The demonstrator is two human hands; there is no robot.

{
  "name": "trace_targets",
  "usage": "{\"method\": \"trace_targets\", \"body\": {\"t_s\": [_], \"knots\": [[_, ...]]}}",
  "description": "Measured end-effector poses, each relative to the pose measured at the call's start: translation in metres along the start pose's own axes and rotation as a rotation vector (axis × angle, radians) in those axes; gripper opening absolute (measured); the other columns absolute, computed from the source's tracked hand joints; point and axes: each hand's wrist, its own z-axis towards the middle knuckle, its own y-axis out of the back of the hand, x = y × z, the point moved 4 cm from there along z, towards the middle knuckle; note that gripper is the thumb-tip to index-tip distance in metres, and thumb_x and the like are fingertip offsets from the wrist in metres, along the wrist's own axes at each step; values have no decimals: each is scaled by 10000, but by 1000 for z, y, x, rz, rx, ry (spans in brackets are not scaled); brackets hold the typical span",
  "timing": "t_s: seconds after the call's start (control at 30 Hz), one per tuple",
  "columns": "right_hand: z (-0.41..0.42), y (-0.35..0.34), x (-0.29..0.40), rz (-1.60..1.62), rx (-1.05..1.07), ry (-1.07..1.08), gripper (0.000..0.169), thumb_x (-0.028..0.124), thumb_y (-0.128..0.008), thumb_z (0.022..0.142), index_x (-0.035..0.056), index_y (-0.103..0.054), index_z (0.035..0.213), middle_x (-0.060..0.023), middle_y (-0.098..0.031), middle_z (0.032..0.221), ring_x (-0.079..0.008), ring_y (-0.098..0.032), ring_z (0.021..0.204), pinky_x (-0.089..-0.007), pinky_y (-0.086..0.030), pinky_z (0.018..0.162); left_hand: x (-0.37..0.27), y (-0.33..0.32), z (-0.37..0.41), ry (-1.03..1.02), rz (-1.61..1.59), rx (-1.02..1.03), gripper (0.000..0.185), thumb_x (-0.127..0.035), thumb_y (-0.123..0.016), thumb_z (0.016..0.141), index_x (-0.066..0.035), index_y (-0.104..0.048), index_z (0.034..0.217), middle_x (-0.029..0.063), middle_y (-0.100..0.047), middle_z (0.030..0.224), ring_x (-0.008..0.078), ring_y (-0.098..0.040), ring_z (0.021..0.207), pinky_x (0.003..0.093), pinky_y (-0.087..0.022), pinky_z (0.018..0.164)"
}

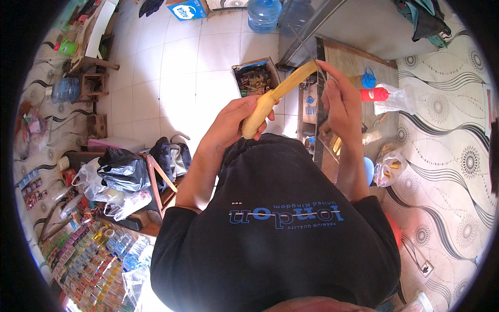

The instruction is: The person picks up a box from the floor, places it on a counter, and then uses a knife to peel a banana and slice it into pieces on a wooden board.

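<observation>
My left hand (pixel 237 117) is wrapped around a partly peeled banana (pixel 257 117), whose rounded lower end points down toward my lap. From its upper part a long yellow strip of banana peel (pixel 296 79) stretches up and to the right. The fingertips of my right hand (pixel 341 101) pinch the far end of this strip, with the other fingers curled. A thin line runs close by those fingertips; I cannot tell whether it is a held thing or an edge behind. Beyond the banana, an open cardboard box (pixel 255 80) on the floor holds peel-like scraps and other bits.
A glass-sided cabinet (pixel 320 105) stands close on the right, with a red squeeze bottle (pixel 374 94) and a blue-lidded container (pixel 367 79) beyond. Plastic bags (pixel 124 171) lie on furniture at the left. A large blue water bottle (pixel 264 15) stands ahead on the tiled floor (pixel 179 58).
</observation>
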Motion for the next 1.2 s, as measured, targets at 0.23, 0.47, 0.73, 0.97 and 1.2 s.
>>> {"method": "trace_targets", "body": {"t_s": [0.23, 0.47, 0.73, 0.97, 1.2], "knots": [[17, -12, -7, 20, 26, 9, 311, 108, -488, 987, 71, -628, 1263, 25, -448, 657, -66, -410, 598, -243, -349, 553, -3, 11, -6, -38, -67, -56, 492, -320, -404, 1050, 74, -469, 1338, 121, -614, 972, 134, -574, 720, 254, -518, 561], [28, -19, -14, 42, 58, 20, 293, 152, -495, 1011, 70, -630, 1257, 34, -430, 633, -54, -392, 578, -241, -331, 528, -4, 27, -14, -8, -59, -117, 458, -335, -402, 1054, 35, -514, 1299, 121, -616, 936, 111, -511, 661, 220, -438, 499], [38, -28, -19, 73, 60, -15, 289, 147, -498, 1011, 65, -633, 1253, 47, -423, 631, -45, -378, 567, -236, -312, 511, -8, 32, -17, -59, -30, -242, 441, -293, -393, 1041, 80, -557, 1208, 94, -632, 836, 64, -496, 519, 192, -368, 415], [44, -33, -30, 169, 92, -34, 290, 132, -490, 1013, 24, -619, 1250, 62, -397, 644, -30, -358, 567, -222, -291, 503, -10, 39, -21, -59, -9, -272, 411, -262, -403, 1036, 77, -578, 1189, 72, -616, 792, 61, -488, 509, 190, -361, 415], [47, -36, -31, 197, 114, -26, 290, 131, -487, 1016, 4, -613, 1244, 70, -392, 650, -25, -347, 567, -218, -285, 499, -16, 39, -23, -53, 80, -242, 397, -251, -416, 1026, 72, -610, 1154, 57, -613, 757, 69, -478, 509, 205, -357, 430]]}}
